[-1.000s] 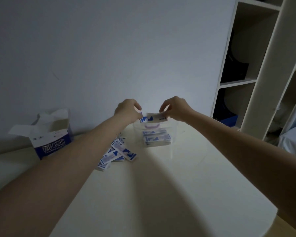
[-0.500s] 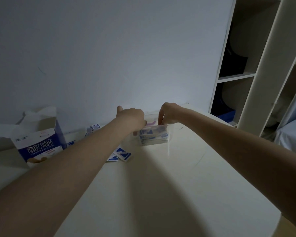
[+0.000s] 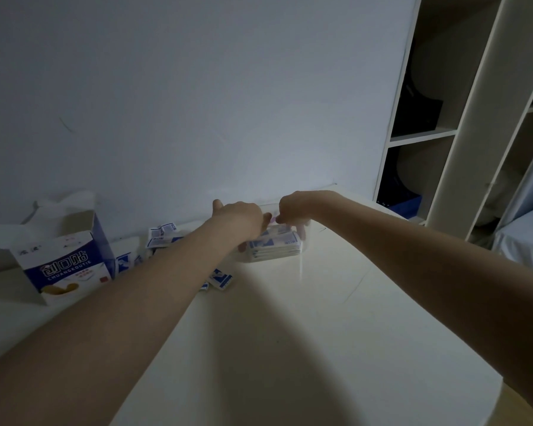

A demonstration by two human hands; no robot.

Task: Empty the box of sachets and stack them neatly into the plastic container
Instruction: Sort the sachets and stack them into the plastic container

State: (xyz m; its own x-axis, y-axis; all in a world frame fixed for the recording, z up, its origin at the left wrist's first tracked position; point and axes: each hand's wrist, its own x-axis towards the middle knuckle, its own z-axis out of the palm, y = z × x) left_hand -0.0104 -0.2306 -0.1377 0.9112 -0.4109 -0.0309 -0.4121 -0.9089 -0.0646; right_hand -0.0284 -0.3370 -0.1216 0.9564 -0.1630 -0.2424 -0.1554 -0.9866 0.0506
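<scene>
- On the table, far side, both hands reach into the clear container.
- Left hand and right hand have bent fingers on the stacked sachets; I cannot tell whether they pinch.
- Loose sachets lie beside the box.
- Sachets look light, thin and bendy, so pinch the short ends.

The plastic container is clear and glossy, the box printed cardboard, the table smooth and matt.

White shelf unit beside wall
</scene>
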